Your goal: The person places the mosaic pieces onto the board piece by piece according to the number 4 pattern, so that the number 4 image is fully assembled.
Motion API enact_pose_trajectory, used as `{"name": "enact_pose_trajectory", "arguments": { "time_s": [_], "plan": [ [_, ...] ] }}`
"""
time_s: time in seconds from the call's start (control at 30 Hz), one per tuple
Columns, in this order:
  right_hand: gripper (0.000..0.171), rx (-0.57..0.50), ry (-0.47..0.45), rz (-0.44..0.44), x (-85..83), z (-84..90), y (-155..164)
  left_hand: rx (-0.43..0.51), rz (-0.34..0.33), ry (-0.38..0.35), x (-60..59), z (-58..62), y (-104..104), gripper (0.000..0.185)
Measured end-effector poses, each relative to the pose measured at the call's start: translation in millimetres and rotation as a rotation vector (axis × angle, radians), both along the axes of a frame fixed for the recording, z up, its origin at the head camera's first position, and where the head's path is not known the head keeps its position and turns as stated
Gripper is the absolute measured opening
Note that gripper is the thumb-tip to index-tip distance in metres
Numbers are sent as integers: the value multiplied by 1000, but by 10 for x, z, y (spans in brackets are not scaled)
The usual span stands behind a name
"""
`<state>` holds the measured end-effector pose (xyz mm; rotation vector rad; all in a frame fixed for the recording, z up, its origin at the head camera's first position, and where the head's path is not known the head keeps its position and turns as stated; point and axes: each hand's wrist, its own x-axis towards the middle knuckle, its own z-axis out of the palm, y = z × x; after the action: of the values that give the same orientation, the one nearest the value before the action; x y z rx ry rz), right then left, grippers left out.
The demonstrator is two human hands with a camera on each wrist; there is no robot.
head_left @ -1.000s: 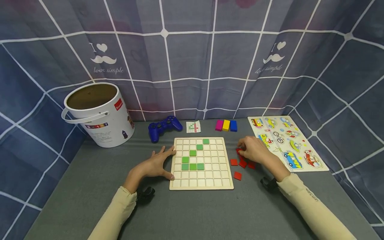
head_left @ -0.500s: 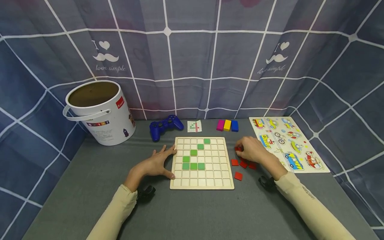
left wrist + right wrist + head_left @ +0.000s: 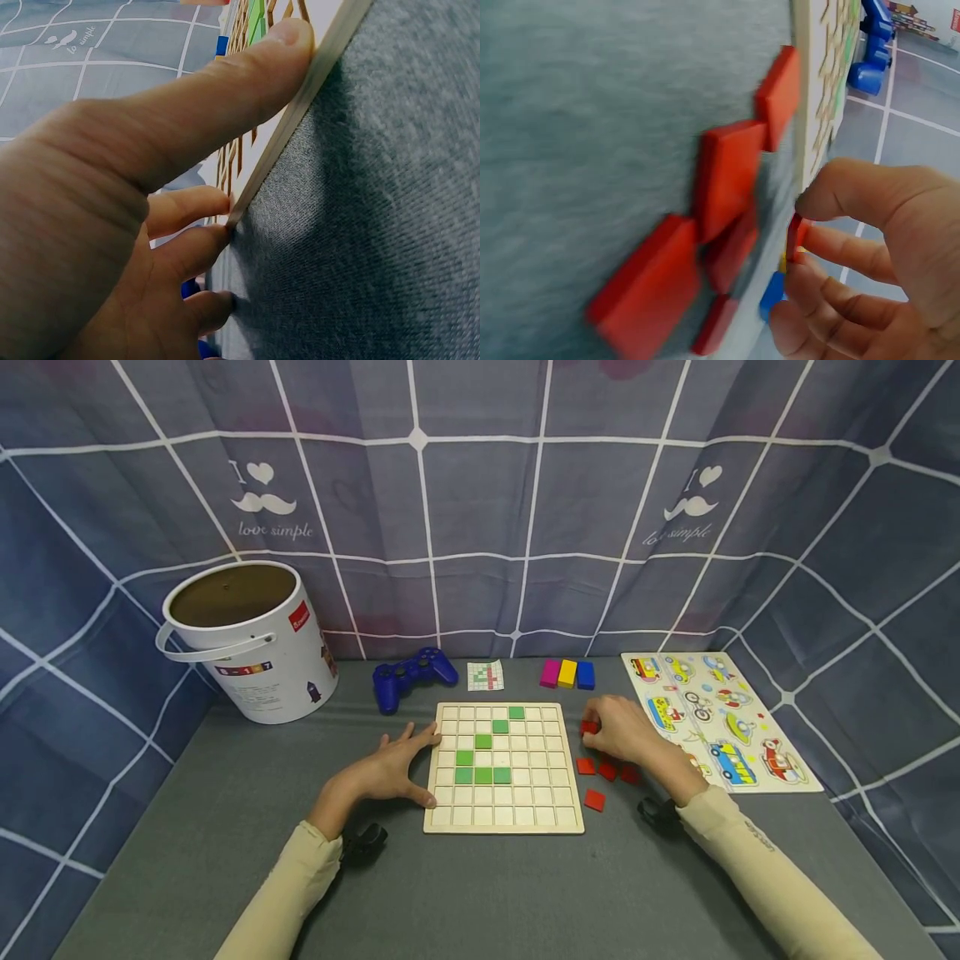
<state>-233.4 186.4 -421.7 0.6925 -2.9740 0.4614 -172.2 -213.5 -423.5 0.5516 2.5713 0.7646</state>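
Note:
A pale wooden grid board [image 3: 540, 817] lies on the grey table, several green square tiles [image 3: 483, 742] set in its cells. My left hand [image 3: 384, 772] rests at the board's left edge with fingers spread. In the left wrist view its thumb [image 3: 255, 71] lies on the rim. Beyond the board's right side, my right hand [image 3: 628, 728] pinches a red square tile [image 3: 795, 236] between thumb and fingers. Several loose red tiles [image 3: 595, 800] lie on the table below that hand, some overlapping in the right wrist view.
Behind the board are a blue game controller [image 3: 414, 677], a small patterned card [image 3: 485, 676] and magenta, yellow and blue blocks [image 3: 567, 674]. A white bucket [image 3: 277, 681] stands back left. A picture puzzle board [image 3: 720, 718] lies at right, partly behind my right forearm.
My right hand has moved a little left and away from me, toward the board, bringing a red tile off the loose group. The left hand stays at the board's edge.

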Motion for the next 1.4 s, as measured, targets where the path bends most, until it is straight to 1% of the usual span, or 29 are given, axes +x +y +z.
{"name": "enact_pose_trajectory", "arguments": {
  "time_s": [0.07,0.13,0.2,0.37,0.5,0.57,0.73,0.83,0.93,1.03,1.13,1.27,1.4],
  "plan": [
    [21,-32,14,6,-15,25,-62,-5,2,1,5,6,-1,110],
    [22,-41,20,22,-34,45,-138,-10,4,-2,7,10,0,110],
    [23,-48,2,50,-42,62,-232,-9,-1,2,8,12,1,110],
    [22,-32,-17,120,-73,36,-499,-10,-3,-1,7,14,5,109],
    [21,-14,-13,180,-114,12,-714,-17,3,1,9,0,-1,108],
    [21,-10,-12,208,-127,10,-799,-20,-4,10,7,-12,-3,108],
    [17,10,-7,248,-140,15,-931,-14,-23,21,4,-23,5,107],
    [13,17,3,261,-151,19,-975,-7,-16,14,6,-14,2,107],
    [13,13,18,273,-158,23,-998,-5,-11,16,10,-5,-9,107],
    [21,12,19,271,-148,18,-990,-9,-5,11,12,1,-9,107],
    [28,3,2,245,-120,25,-940,-10,-4,11,14,0,-6,107],
    [29,-20,2,193,-74,53,-763,-14,2,10,16,-2,-2,107],
    [29,-17,6,142,-38,78,-481,-14,6,7,10,3,0,108]
  ]
}}
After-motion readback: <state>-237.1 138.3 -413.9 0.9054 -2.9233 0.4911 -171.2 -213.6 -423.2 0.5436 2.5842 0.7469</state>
